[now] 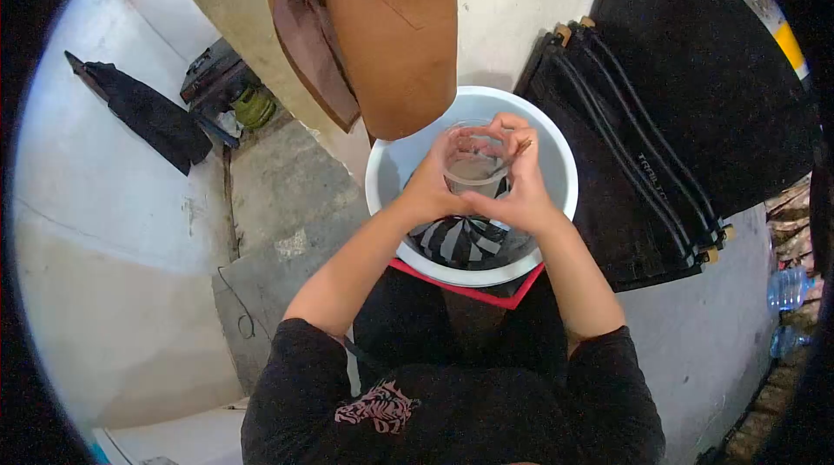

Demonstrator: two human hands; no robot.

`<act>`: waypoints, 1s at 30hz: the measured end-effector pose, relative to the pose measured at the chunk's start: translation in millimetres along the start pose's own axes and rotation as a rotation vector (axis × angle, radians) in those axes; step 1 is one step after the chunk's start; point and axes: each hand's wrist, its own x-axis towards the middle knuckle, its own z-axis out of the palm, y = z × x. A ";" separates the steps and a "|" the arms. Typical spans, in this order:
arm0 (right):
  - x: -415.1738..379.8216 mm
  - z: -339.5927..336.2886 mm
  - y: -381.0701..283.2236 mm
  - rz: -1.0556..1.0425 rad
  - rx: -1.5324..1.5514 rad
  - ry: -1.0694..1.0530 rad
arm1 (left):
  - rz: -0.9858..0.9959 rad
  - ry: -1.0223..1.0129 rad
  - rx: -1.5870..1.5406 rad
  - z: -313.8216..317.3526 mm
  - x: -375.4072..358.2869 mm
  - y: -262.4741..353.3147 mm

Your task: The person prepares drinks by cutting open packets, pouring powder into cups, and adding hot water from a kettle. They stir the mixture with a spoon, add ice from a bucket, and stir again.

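Observation:
Both my hands are wrapped around a clear round plastic container [474,171] with a wide open mouth. My left hand [427,185] grips its left side, and my right hand [526,191] curls round the right side with its fingers over the far rim. The container is held above a white basin [563,171]. Inside the basin, below my hands, lies something dark with black and grey-white stripes [460,239], perhaps cloth. Whether the container holds anything is hard to make out. A red flat-edged thing [514,298] shows under the basin's near side.
A brown leather-like piece [395,39] hangs just beyond the basin. Black folded panels [625,144] lean at the right. Clear bottles [789,290] lie at the far right. A green gas cylinder [254,109] and a black garment [152,113] are at the left.

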 end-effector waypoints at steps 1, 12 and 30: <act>2.0 0.9 -4.2 0.073 0.036 -0.015 | -0.049 0.051 -0.192 2.6 1.0 0.6; 24.7 -15.4 -52.9 0.008 -0.427 -0.360 | 0.179 0.240 0.169 -17.8 1.7 -42.4; -33.0 -17.1 8.8 0.414 -0.388 -0.347 | 0.261 0.495 0.363 -36.6 -0.5 -38.8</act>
